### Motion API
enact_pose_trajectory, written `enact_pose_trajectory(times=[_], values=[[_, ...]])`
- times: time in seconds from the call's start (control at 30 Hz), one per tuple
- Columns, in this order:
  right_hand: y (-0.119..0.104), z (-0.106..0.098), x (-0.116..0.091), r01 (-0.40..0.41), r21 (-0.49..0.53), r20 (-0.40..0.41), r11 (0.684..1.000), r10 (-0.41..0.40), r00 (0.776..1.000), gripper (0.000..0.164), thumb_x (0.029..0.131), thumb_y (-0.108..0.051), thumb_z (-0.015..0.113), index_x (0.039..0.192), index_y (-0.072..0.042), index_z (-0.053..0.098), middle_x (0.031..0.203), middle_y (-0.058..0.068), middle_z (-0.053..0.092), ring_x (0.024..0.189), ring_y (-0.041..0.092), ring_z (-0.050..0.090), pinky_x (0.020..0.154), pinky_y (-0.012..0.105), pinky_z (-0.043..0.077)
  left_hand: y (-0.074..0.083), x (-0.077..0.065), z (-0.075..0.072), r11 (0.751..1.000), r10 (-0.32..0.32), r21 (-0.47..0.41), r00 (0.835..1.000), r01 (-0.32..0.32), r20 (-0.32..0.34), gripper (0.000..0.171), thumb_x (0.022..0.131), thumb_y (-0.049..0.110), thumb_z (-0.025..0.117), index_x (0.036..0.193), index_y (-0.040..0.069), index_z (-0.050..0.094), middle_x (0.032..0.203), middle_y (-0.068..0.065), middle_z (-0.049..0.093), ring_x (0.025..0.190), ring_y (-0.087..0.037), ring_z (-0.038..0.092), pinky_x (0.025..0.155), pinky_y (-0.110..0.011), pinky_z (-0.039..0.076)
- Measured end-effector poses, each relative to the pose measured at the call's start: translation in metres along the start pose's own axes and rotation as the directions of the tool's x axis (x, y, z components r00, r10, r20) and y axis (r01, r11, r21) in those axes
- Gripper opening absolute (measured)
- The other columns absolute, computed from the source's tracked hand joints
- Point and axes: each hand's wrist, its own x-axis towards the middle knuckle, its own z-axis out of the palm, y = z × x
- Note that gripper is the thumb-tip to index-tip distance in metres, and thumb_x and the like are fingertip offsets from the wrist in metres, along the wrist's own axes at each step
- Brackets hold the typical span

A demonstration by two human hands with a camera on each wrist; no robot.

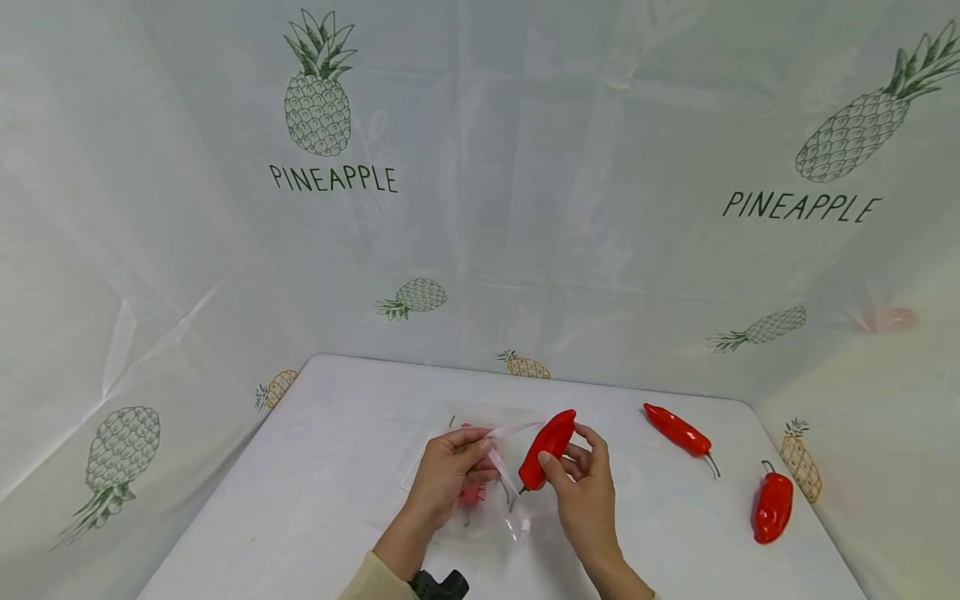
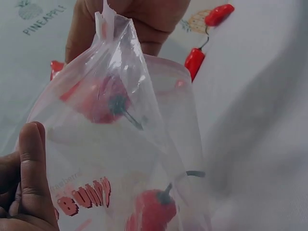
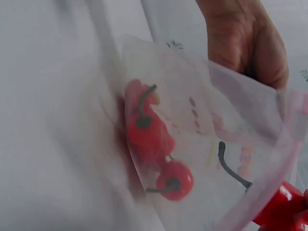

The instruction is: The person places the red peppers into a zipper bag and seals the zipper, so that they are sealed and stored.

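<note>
Holding, left hand (image 1: 450, 477): grip pinched on rim of clear plastic bag (image 2: 86, 151), red peppers (image 3: 177, 181) inside.
Holding, right hand (image 1: 585, 496): grip around long red pepper (image 1: 548, 450), stem downward, at bag's mouth.
Bench's (image 1: 300, 467) far right corner: slender red pepper (image 1: 677, 430) nearby.
Right edge: stubby red pepper (image 1: 773, 506) just beside.

- Two hands: left hand (image 1: 444, 472), right hand (image 1: 587, 493)
- One clear bag (image 2: 96, 154)
- One held red pepper (image 1: 550, 450)
- Two loose red peppers (image 1: 677, 430) on one worktop (image 1: 322, 467)
- At least two bagged red peppers (image 3: 151, 138); cloudy film blurs the exact number
- Eight printed pineapples (image 1: 317, 114)
</note>
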Motion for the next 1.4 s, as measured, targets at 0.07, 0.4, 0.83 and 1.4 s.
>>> enact_pose_trajectory(times=[0.07,0.4,0.83,1.4], values=[[0.000,0.004,-0.003,-0.008,-0.035,0.015,0.999,0.008,1.000,0.072,0.099,-0.021,0.077,0.157,-0.018,0.036,0.132,0.016,0.068,0.111,0.028,0.070,0.086,0.035,0.066,0.000,0.001,0.001,1.000,0.001,0.001,1.000,-0.001,0.003,0.035,0.100,0.010,0.073,0.130,-0.008,0.068,0.092,-0.004,0.074,0.074,-0.012,0.074,0.074,-0.029,0.067],[0.000,0.011,-0.009,-0.030,-0.048,0.110,0.998,0.035,0.993,0.070,0.095,-0.022,0.081,0.149,-0.009,0.040,0.123,0.020,0.071,0.099,0.025,0.076,0.069,0.037,0.068,-0.002,0.001,0.004,1.000,0.006,0.016,1.000,-0.006,0.015,0.036,0.100,0.010,0.072,0.131,-0.009,0.067,0.096,-0.008,0.075,0.075,-0.013,0.074,0.075,-0.030,0.067],[0.005,0.020,-0.007,-0.018,-0.223,0.176,0.975,0.058,0.983,0.054,0.093,-0.020,0.081,0.134,-0.003,0.050,0.102,0.011,0.075,0.086,0.020,0.075,0.073,0.035,0.066,-0.004,0.000,0.010,1.000,-0.006,-0.003,0.998,0.006,0.069,0.032,0.100,0.007,0.072,0.128,-0.009,0.069,0.102,-0.006,0.072,0.074,-0.010,0.072,0.070,-0.027,0.066],[-0.003,0.011,0.013,0.031,-0.309,0.231,0.950,0.043,0.972,0.064,0.091,-0.023,0.083,0.140,0.000,0.050,0.101,0.013,0.071,0.077,0.017,0.070,0.055,0.030,0.063,0.012,-0.008,0.002,1.000,-0.008,0.018,0.998,0.007,0.057,0.040,0.101,0.012,0.071,0.135,-0.008,0.065,0.085,-0.004,0.072,0.072,-0.012,0.073,0.074,-0.028,0.066]])
